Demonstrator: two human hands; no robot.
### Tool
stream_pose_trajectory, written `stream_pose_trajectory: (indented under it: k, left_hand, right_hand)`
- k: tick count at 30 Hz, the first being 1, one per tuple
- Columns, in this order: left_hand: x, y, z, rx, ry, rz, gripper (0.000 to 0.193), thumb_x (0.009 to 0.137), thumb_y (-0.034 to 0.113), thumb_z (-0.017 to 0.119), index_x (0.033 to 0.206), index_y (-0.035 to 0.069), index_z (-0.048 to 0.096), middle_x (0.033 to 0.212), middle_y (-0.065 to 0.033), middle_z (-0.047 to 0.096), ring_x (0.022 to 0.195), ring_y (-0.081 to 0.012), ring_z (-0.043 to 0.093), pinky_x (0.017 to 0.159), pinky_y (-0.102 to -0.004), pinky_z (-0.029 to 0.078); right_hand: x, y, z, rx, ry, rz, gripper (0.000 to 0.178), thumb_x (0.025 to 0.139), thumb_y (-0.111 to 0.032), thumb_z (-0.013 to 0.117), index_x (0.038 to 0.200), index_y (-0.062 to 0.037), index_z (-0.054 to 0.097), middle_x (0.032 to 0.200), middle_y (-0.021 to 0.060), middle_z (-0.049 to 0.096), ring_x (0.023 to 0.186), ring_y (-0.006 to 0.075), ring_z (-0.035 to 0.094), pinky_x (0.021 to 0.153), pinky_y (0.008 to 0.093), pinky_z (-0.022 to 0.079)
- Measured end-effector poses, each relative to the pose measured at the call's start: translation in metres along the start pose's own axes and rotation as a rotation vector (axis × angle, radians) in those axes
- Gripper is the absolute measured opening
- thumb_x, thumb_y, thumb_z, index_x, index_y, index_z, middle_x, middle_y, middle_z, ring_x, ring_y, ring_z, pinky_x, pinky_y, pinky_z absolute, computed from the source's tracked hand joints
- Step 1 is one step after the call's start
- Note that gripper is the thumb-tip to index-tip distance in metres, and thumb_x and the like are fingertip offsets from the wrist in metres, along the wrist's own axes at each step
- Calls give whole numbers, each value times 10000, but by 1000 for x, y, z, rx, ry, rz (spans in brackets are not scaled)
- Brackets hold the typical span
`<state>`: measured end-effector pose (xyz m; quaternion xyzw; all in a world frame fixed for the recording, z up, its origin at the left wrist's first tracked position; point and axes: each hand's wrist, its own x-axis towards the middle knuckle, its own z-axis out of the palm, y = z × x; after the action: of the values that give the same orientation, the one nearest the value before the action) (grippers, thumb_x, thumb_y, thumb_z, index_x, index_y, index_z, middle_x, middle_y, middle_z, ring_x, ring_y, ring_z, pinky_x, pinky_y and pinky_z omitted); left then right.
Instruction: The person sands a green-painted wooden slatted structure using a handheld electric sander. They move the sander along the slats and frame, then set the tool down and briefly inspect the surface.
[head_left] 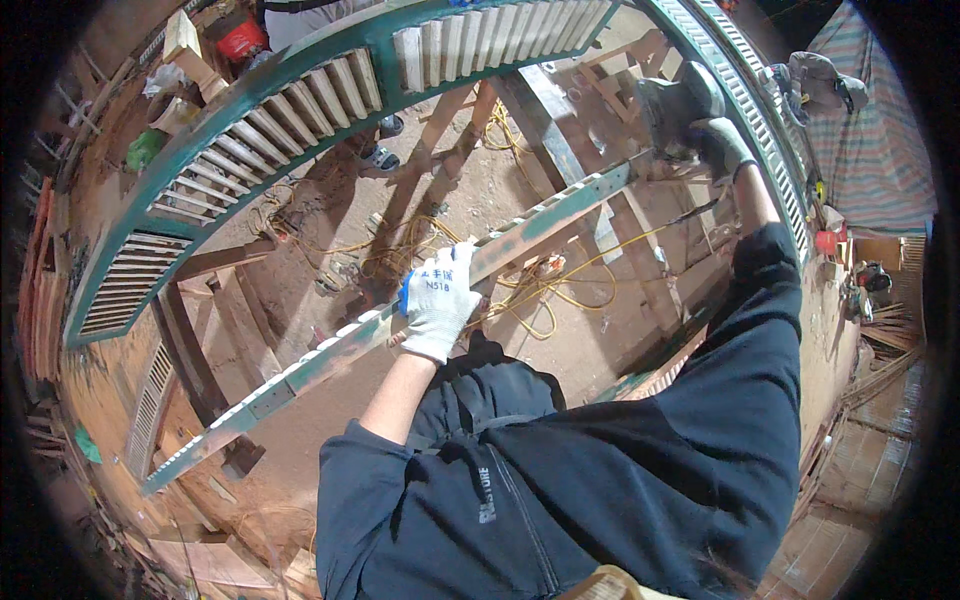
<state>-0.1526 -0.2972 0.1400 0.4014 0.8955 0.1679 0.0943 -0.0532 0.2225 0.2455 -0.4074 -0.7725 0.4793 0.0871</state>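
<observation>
A long wooden shutter, seen edge-on, runs slantwise before me from lower left to upper right. Green paint covers parts of its edge and bare pinkish wood shows between; white slat ends stick out along its far side. My left hand, in a white and blue work glove, is closed over the shutter near its middle. Out at its right end, my gloved right hand grips a grey power tool. The tool is at the shutter's far right end; its exact contact is blurred and partly hidden.
A large shutter with a green frame and white slats curves across the far side. A yellow cord lies tangled on the dusty floor beneath. Another person's slippered foot shows behind. Wooden beams and a striped cloth flank the area.
</observation>
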Motion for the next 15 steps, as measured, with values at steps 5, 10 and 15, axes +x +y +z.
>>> stream_pose_trajectory:
  k: [5,10,15]
  left_hand:
    - [-2,-1,2,6,-28,12,595,646,276,838,1138,125,540,1000,-96,624,909,-276,653,747,-392,534]
    - [0,-1,-1,9,-18,3,574,656,306,836,1111,120,541,992,-99,626,905,-277,657,736,-394,539]
    - [2,-1,1,14,-12,-7,563,656,296,832,1108,123,544,990,-95,622,900,-272,654,729,-394,539]
  right_hand:
    - [-9,-4,21,-239,-56,12,274,726,-207,755,875,8,670,731,64,646,507,126,569,431,292,459]
    - [19,-9,11,-71,72,-67,209,748,-211,735,811,-17,688,701,48,628,574,136,594,505,300,478]
    - [7,-5,6,7,31,48,172,771,-197,741,779,-42,668,643,55,621,480,156,570,421,311,449]
